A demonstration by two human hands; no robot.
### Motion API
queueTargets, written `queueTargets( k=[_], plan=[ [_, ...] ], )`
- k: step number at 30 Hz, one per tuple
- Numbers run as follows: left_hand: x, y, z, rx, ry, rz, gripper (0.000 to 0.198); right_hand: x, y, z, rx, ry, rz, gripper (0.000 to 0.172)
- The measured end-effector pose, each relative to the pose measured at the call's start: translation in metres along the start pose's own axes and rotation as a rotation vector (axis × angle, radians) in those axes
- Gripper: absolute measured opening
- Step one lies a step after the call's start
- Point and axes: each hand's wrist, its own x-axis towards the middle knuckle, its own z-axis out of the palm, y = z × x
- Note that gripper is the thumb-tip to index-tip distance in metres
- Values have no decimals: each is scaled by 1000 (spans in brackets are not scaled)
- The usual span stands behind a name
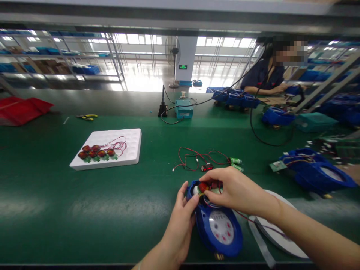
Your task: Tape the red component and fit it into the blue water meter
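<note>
Left hand (180, 217) grips the blue meter (219, 225) — right hand (236, 189) pinches the red-capped part (203, 186) into its top; seating needs care.

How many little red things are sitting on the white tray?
5 red parts on the white foam tray. A sixth may be at.
</note>
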Motion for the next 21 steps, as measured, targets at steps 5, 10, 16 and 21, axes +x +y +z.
queueTargets(
  k=[5,10,16,21],
  plan=[
    [1,-2,3,-27,31,1,88,1,-3,-4,71,5,78,15],
    [3,-4,7,-57,78,8,96,2,0,2,103,12,140,13],
    [2,-8,6,-67,60,26,114,4,0,9,80,-21,120,9],
    [1,-7,3,-56,-1,36,120,8,-5,14,47,-30,124,6]
  ],
)
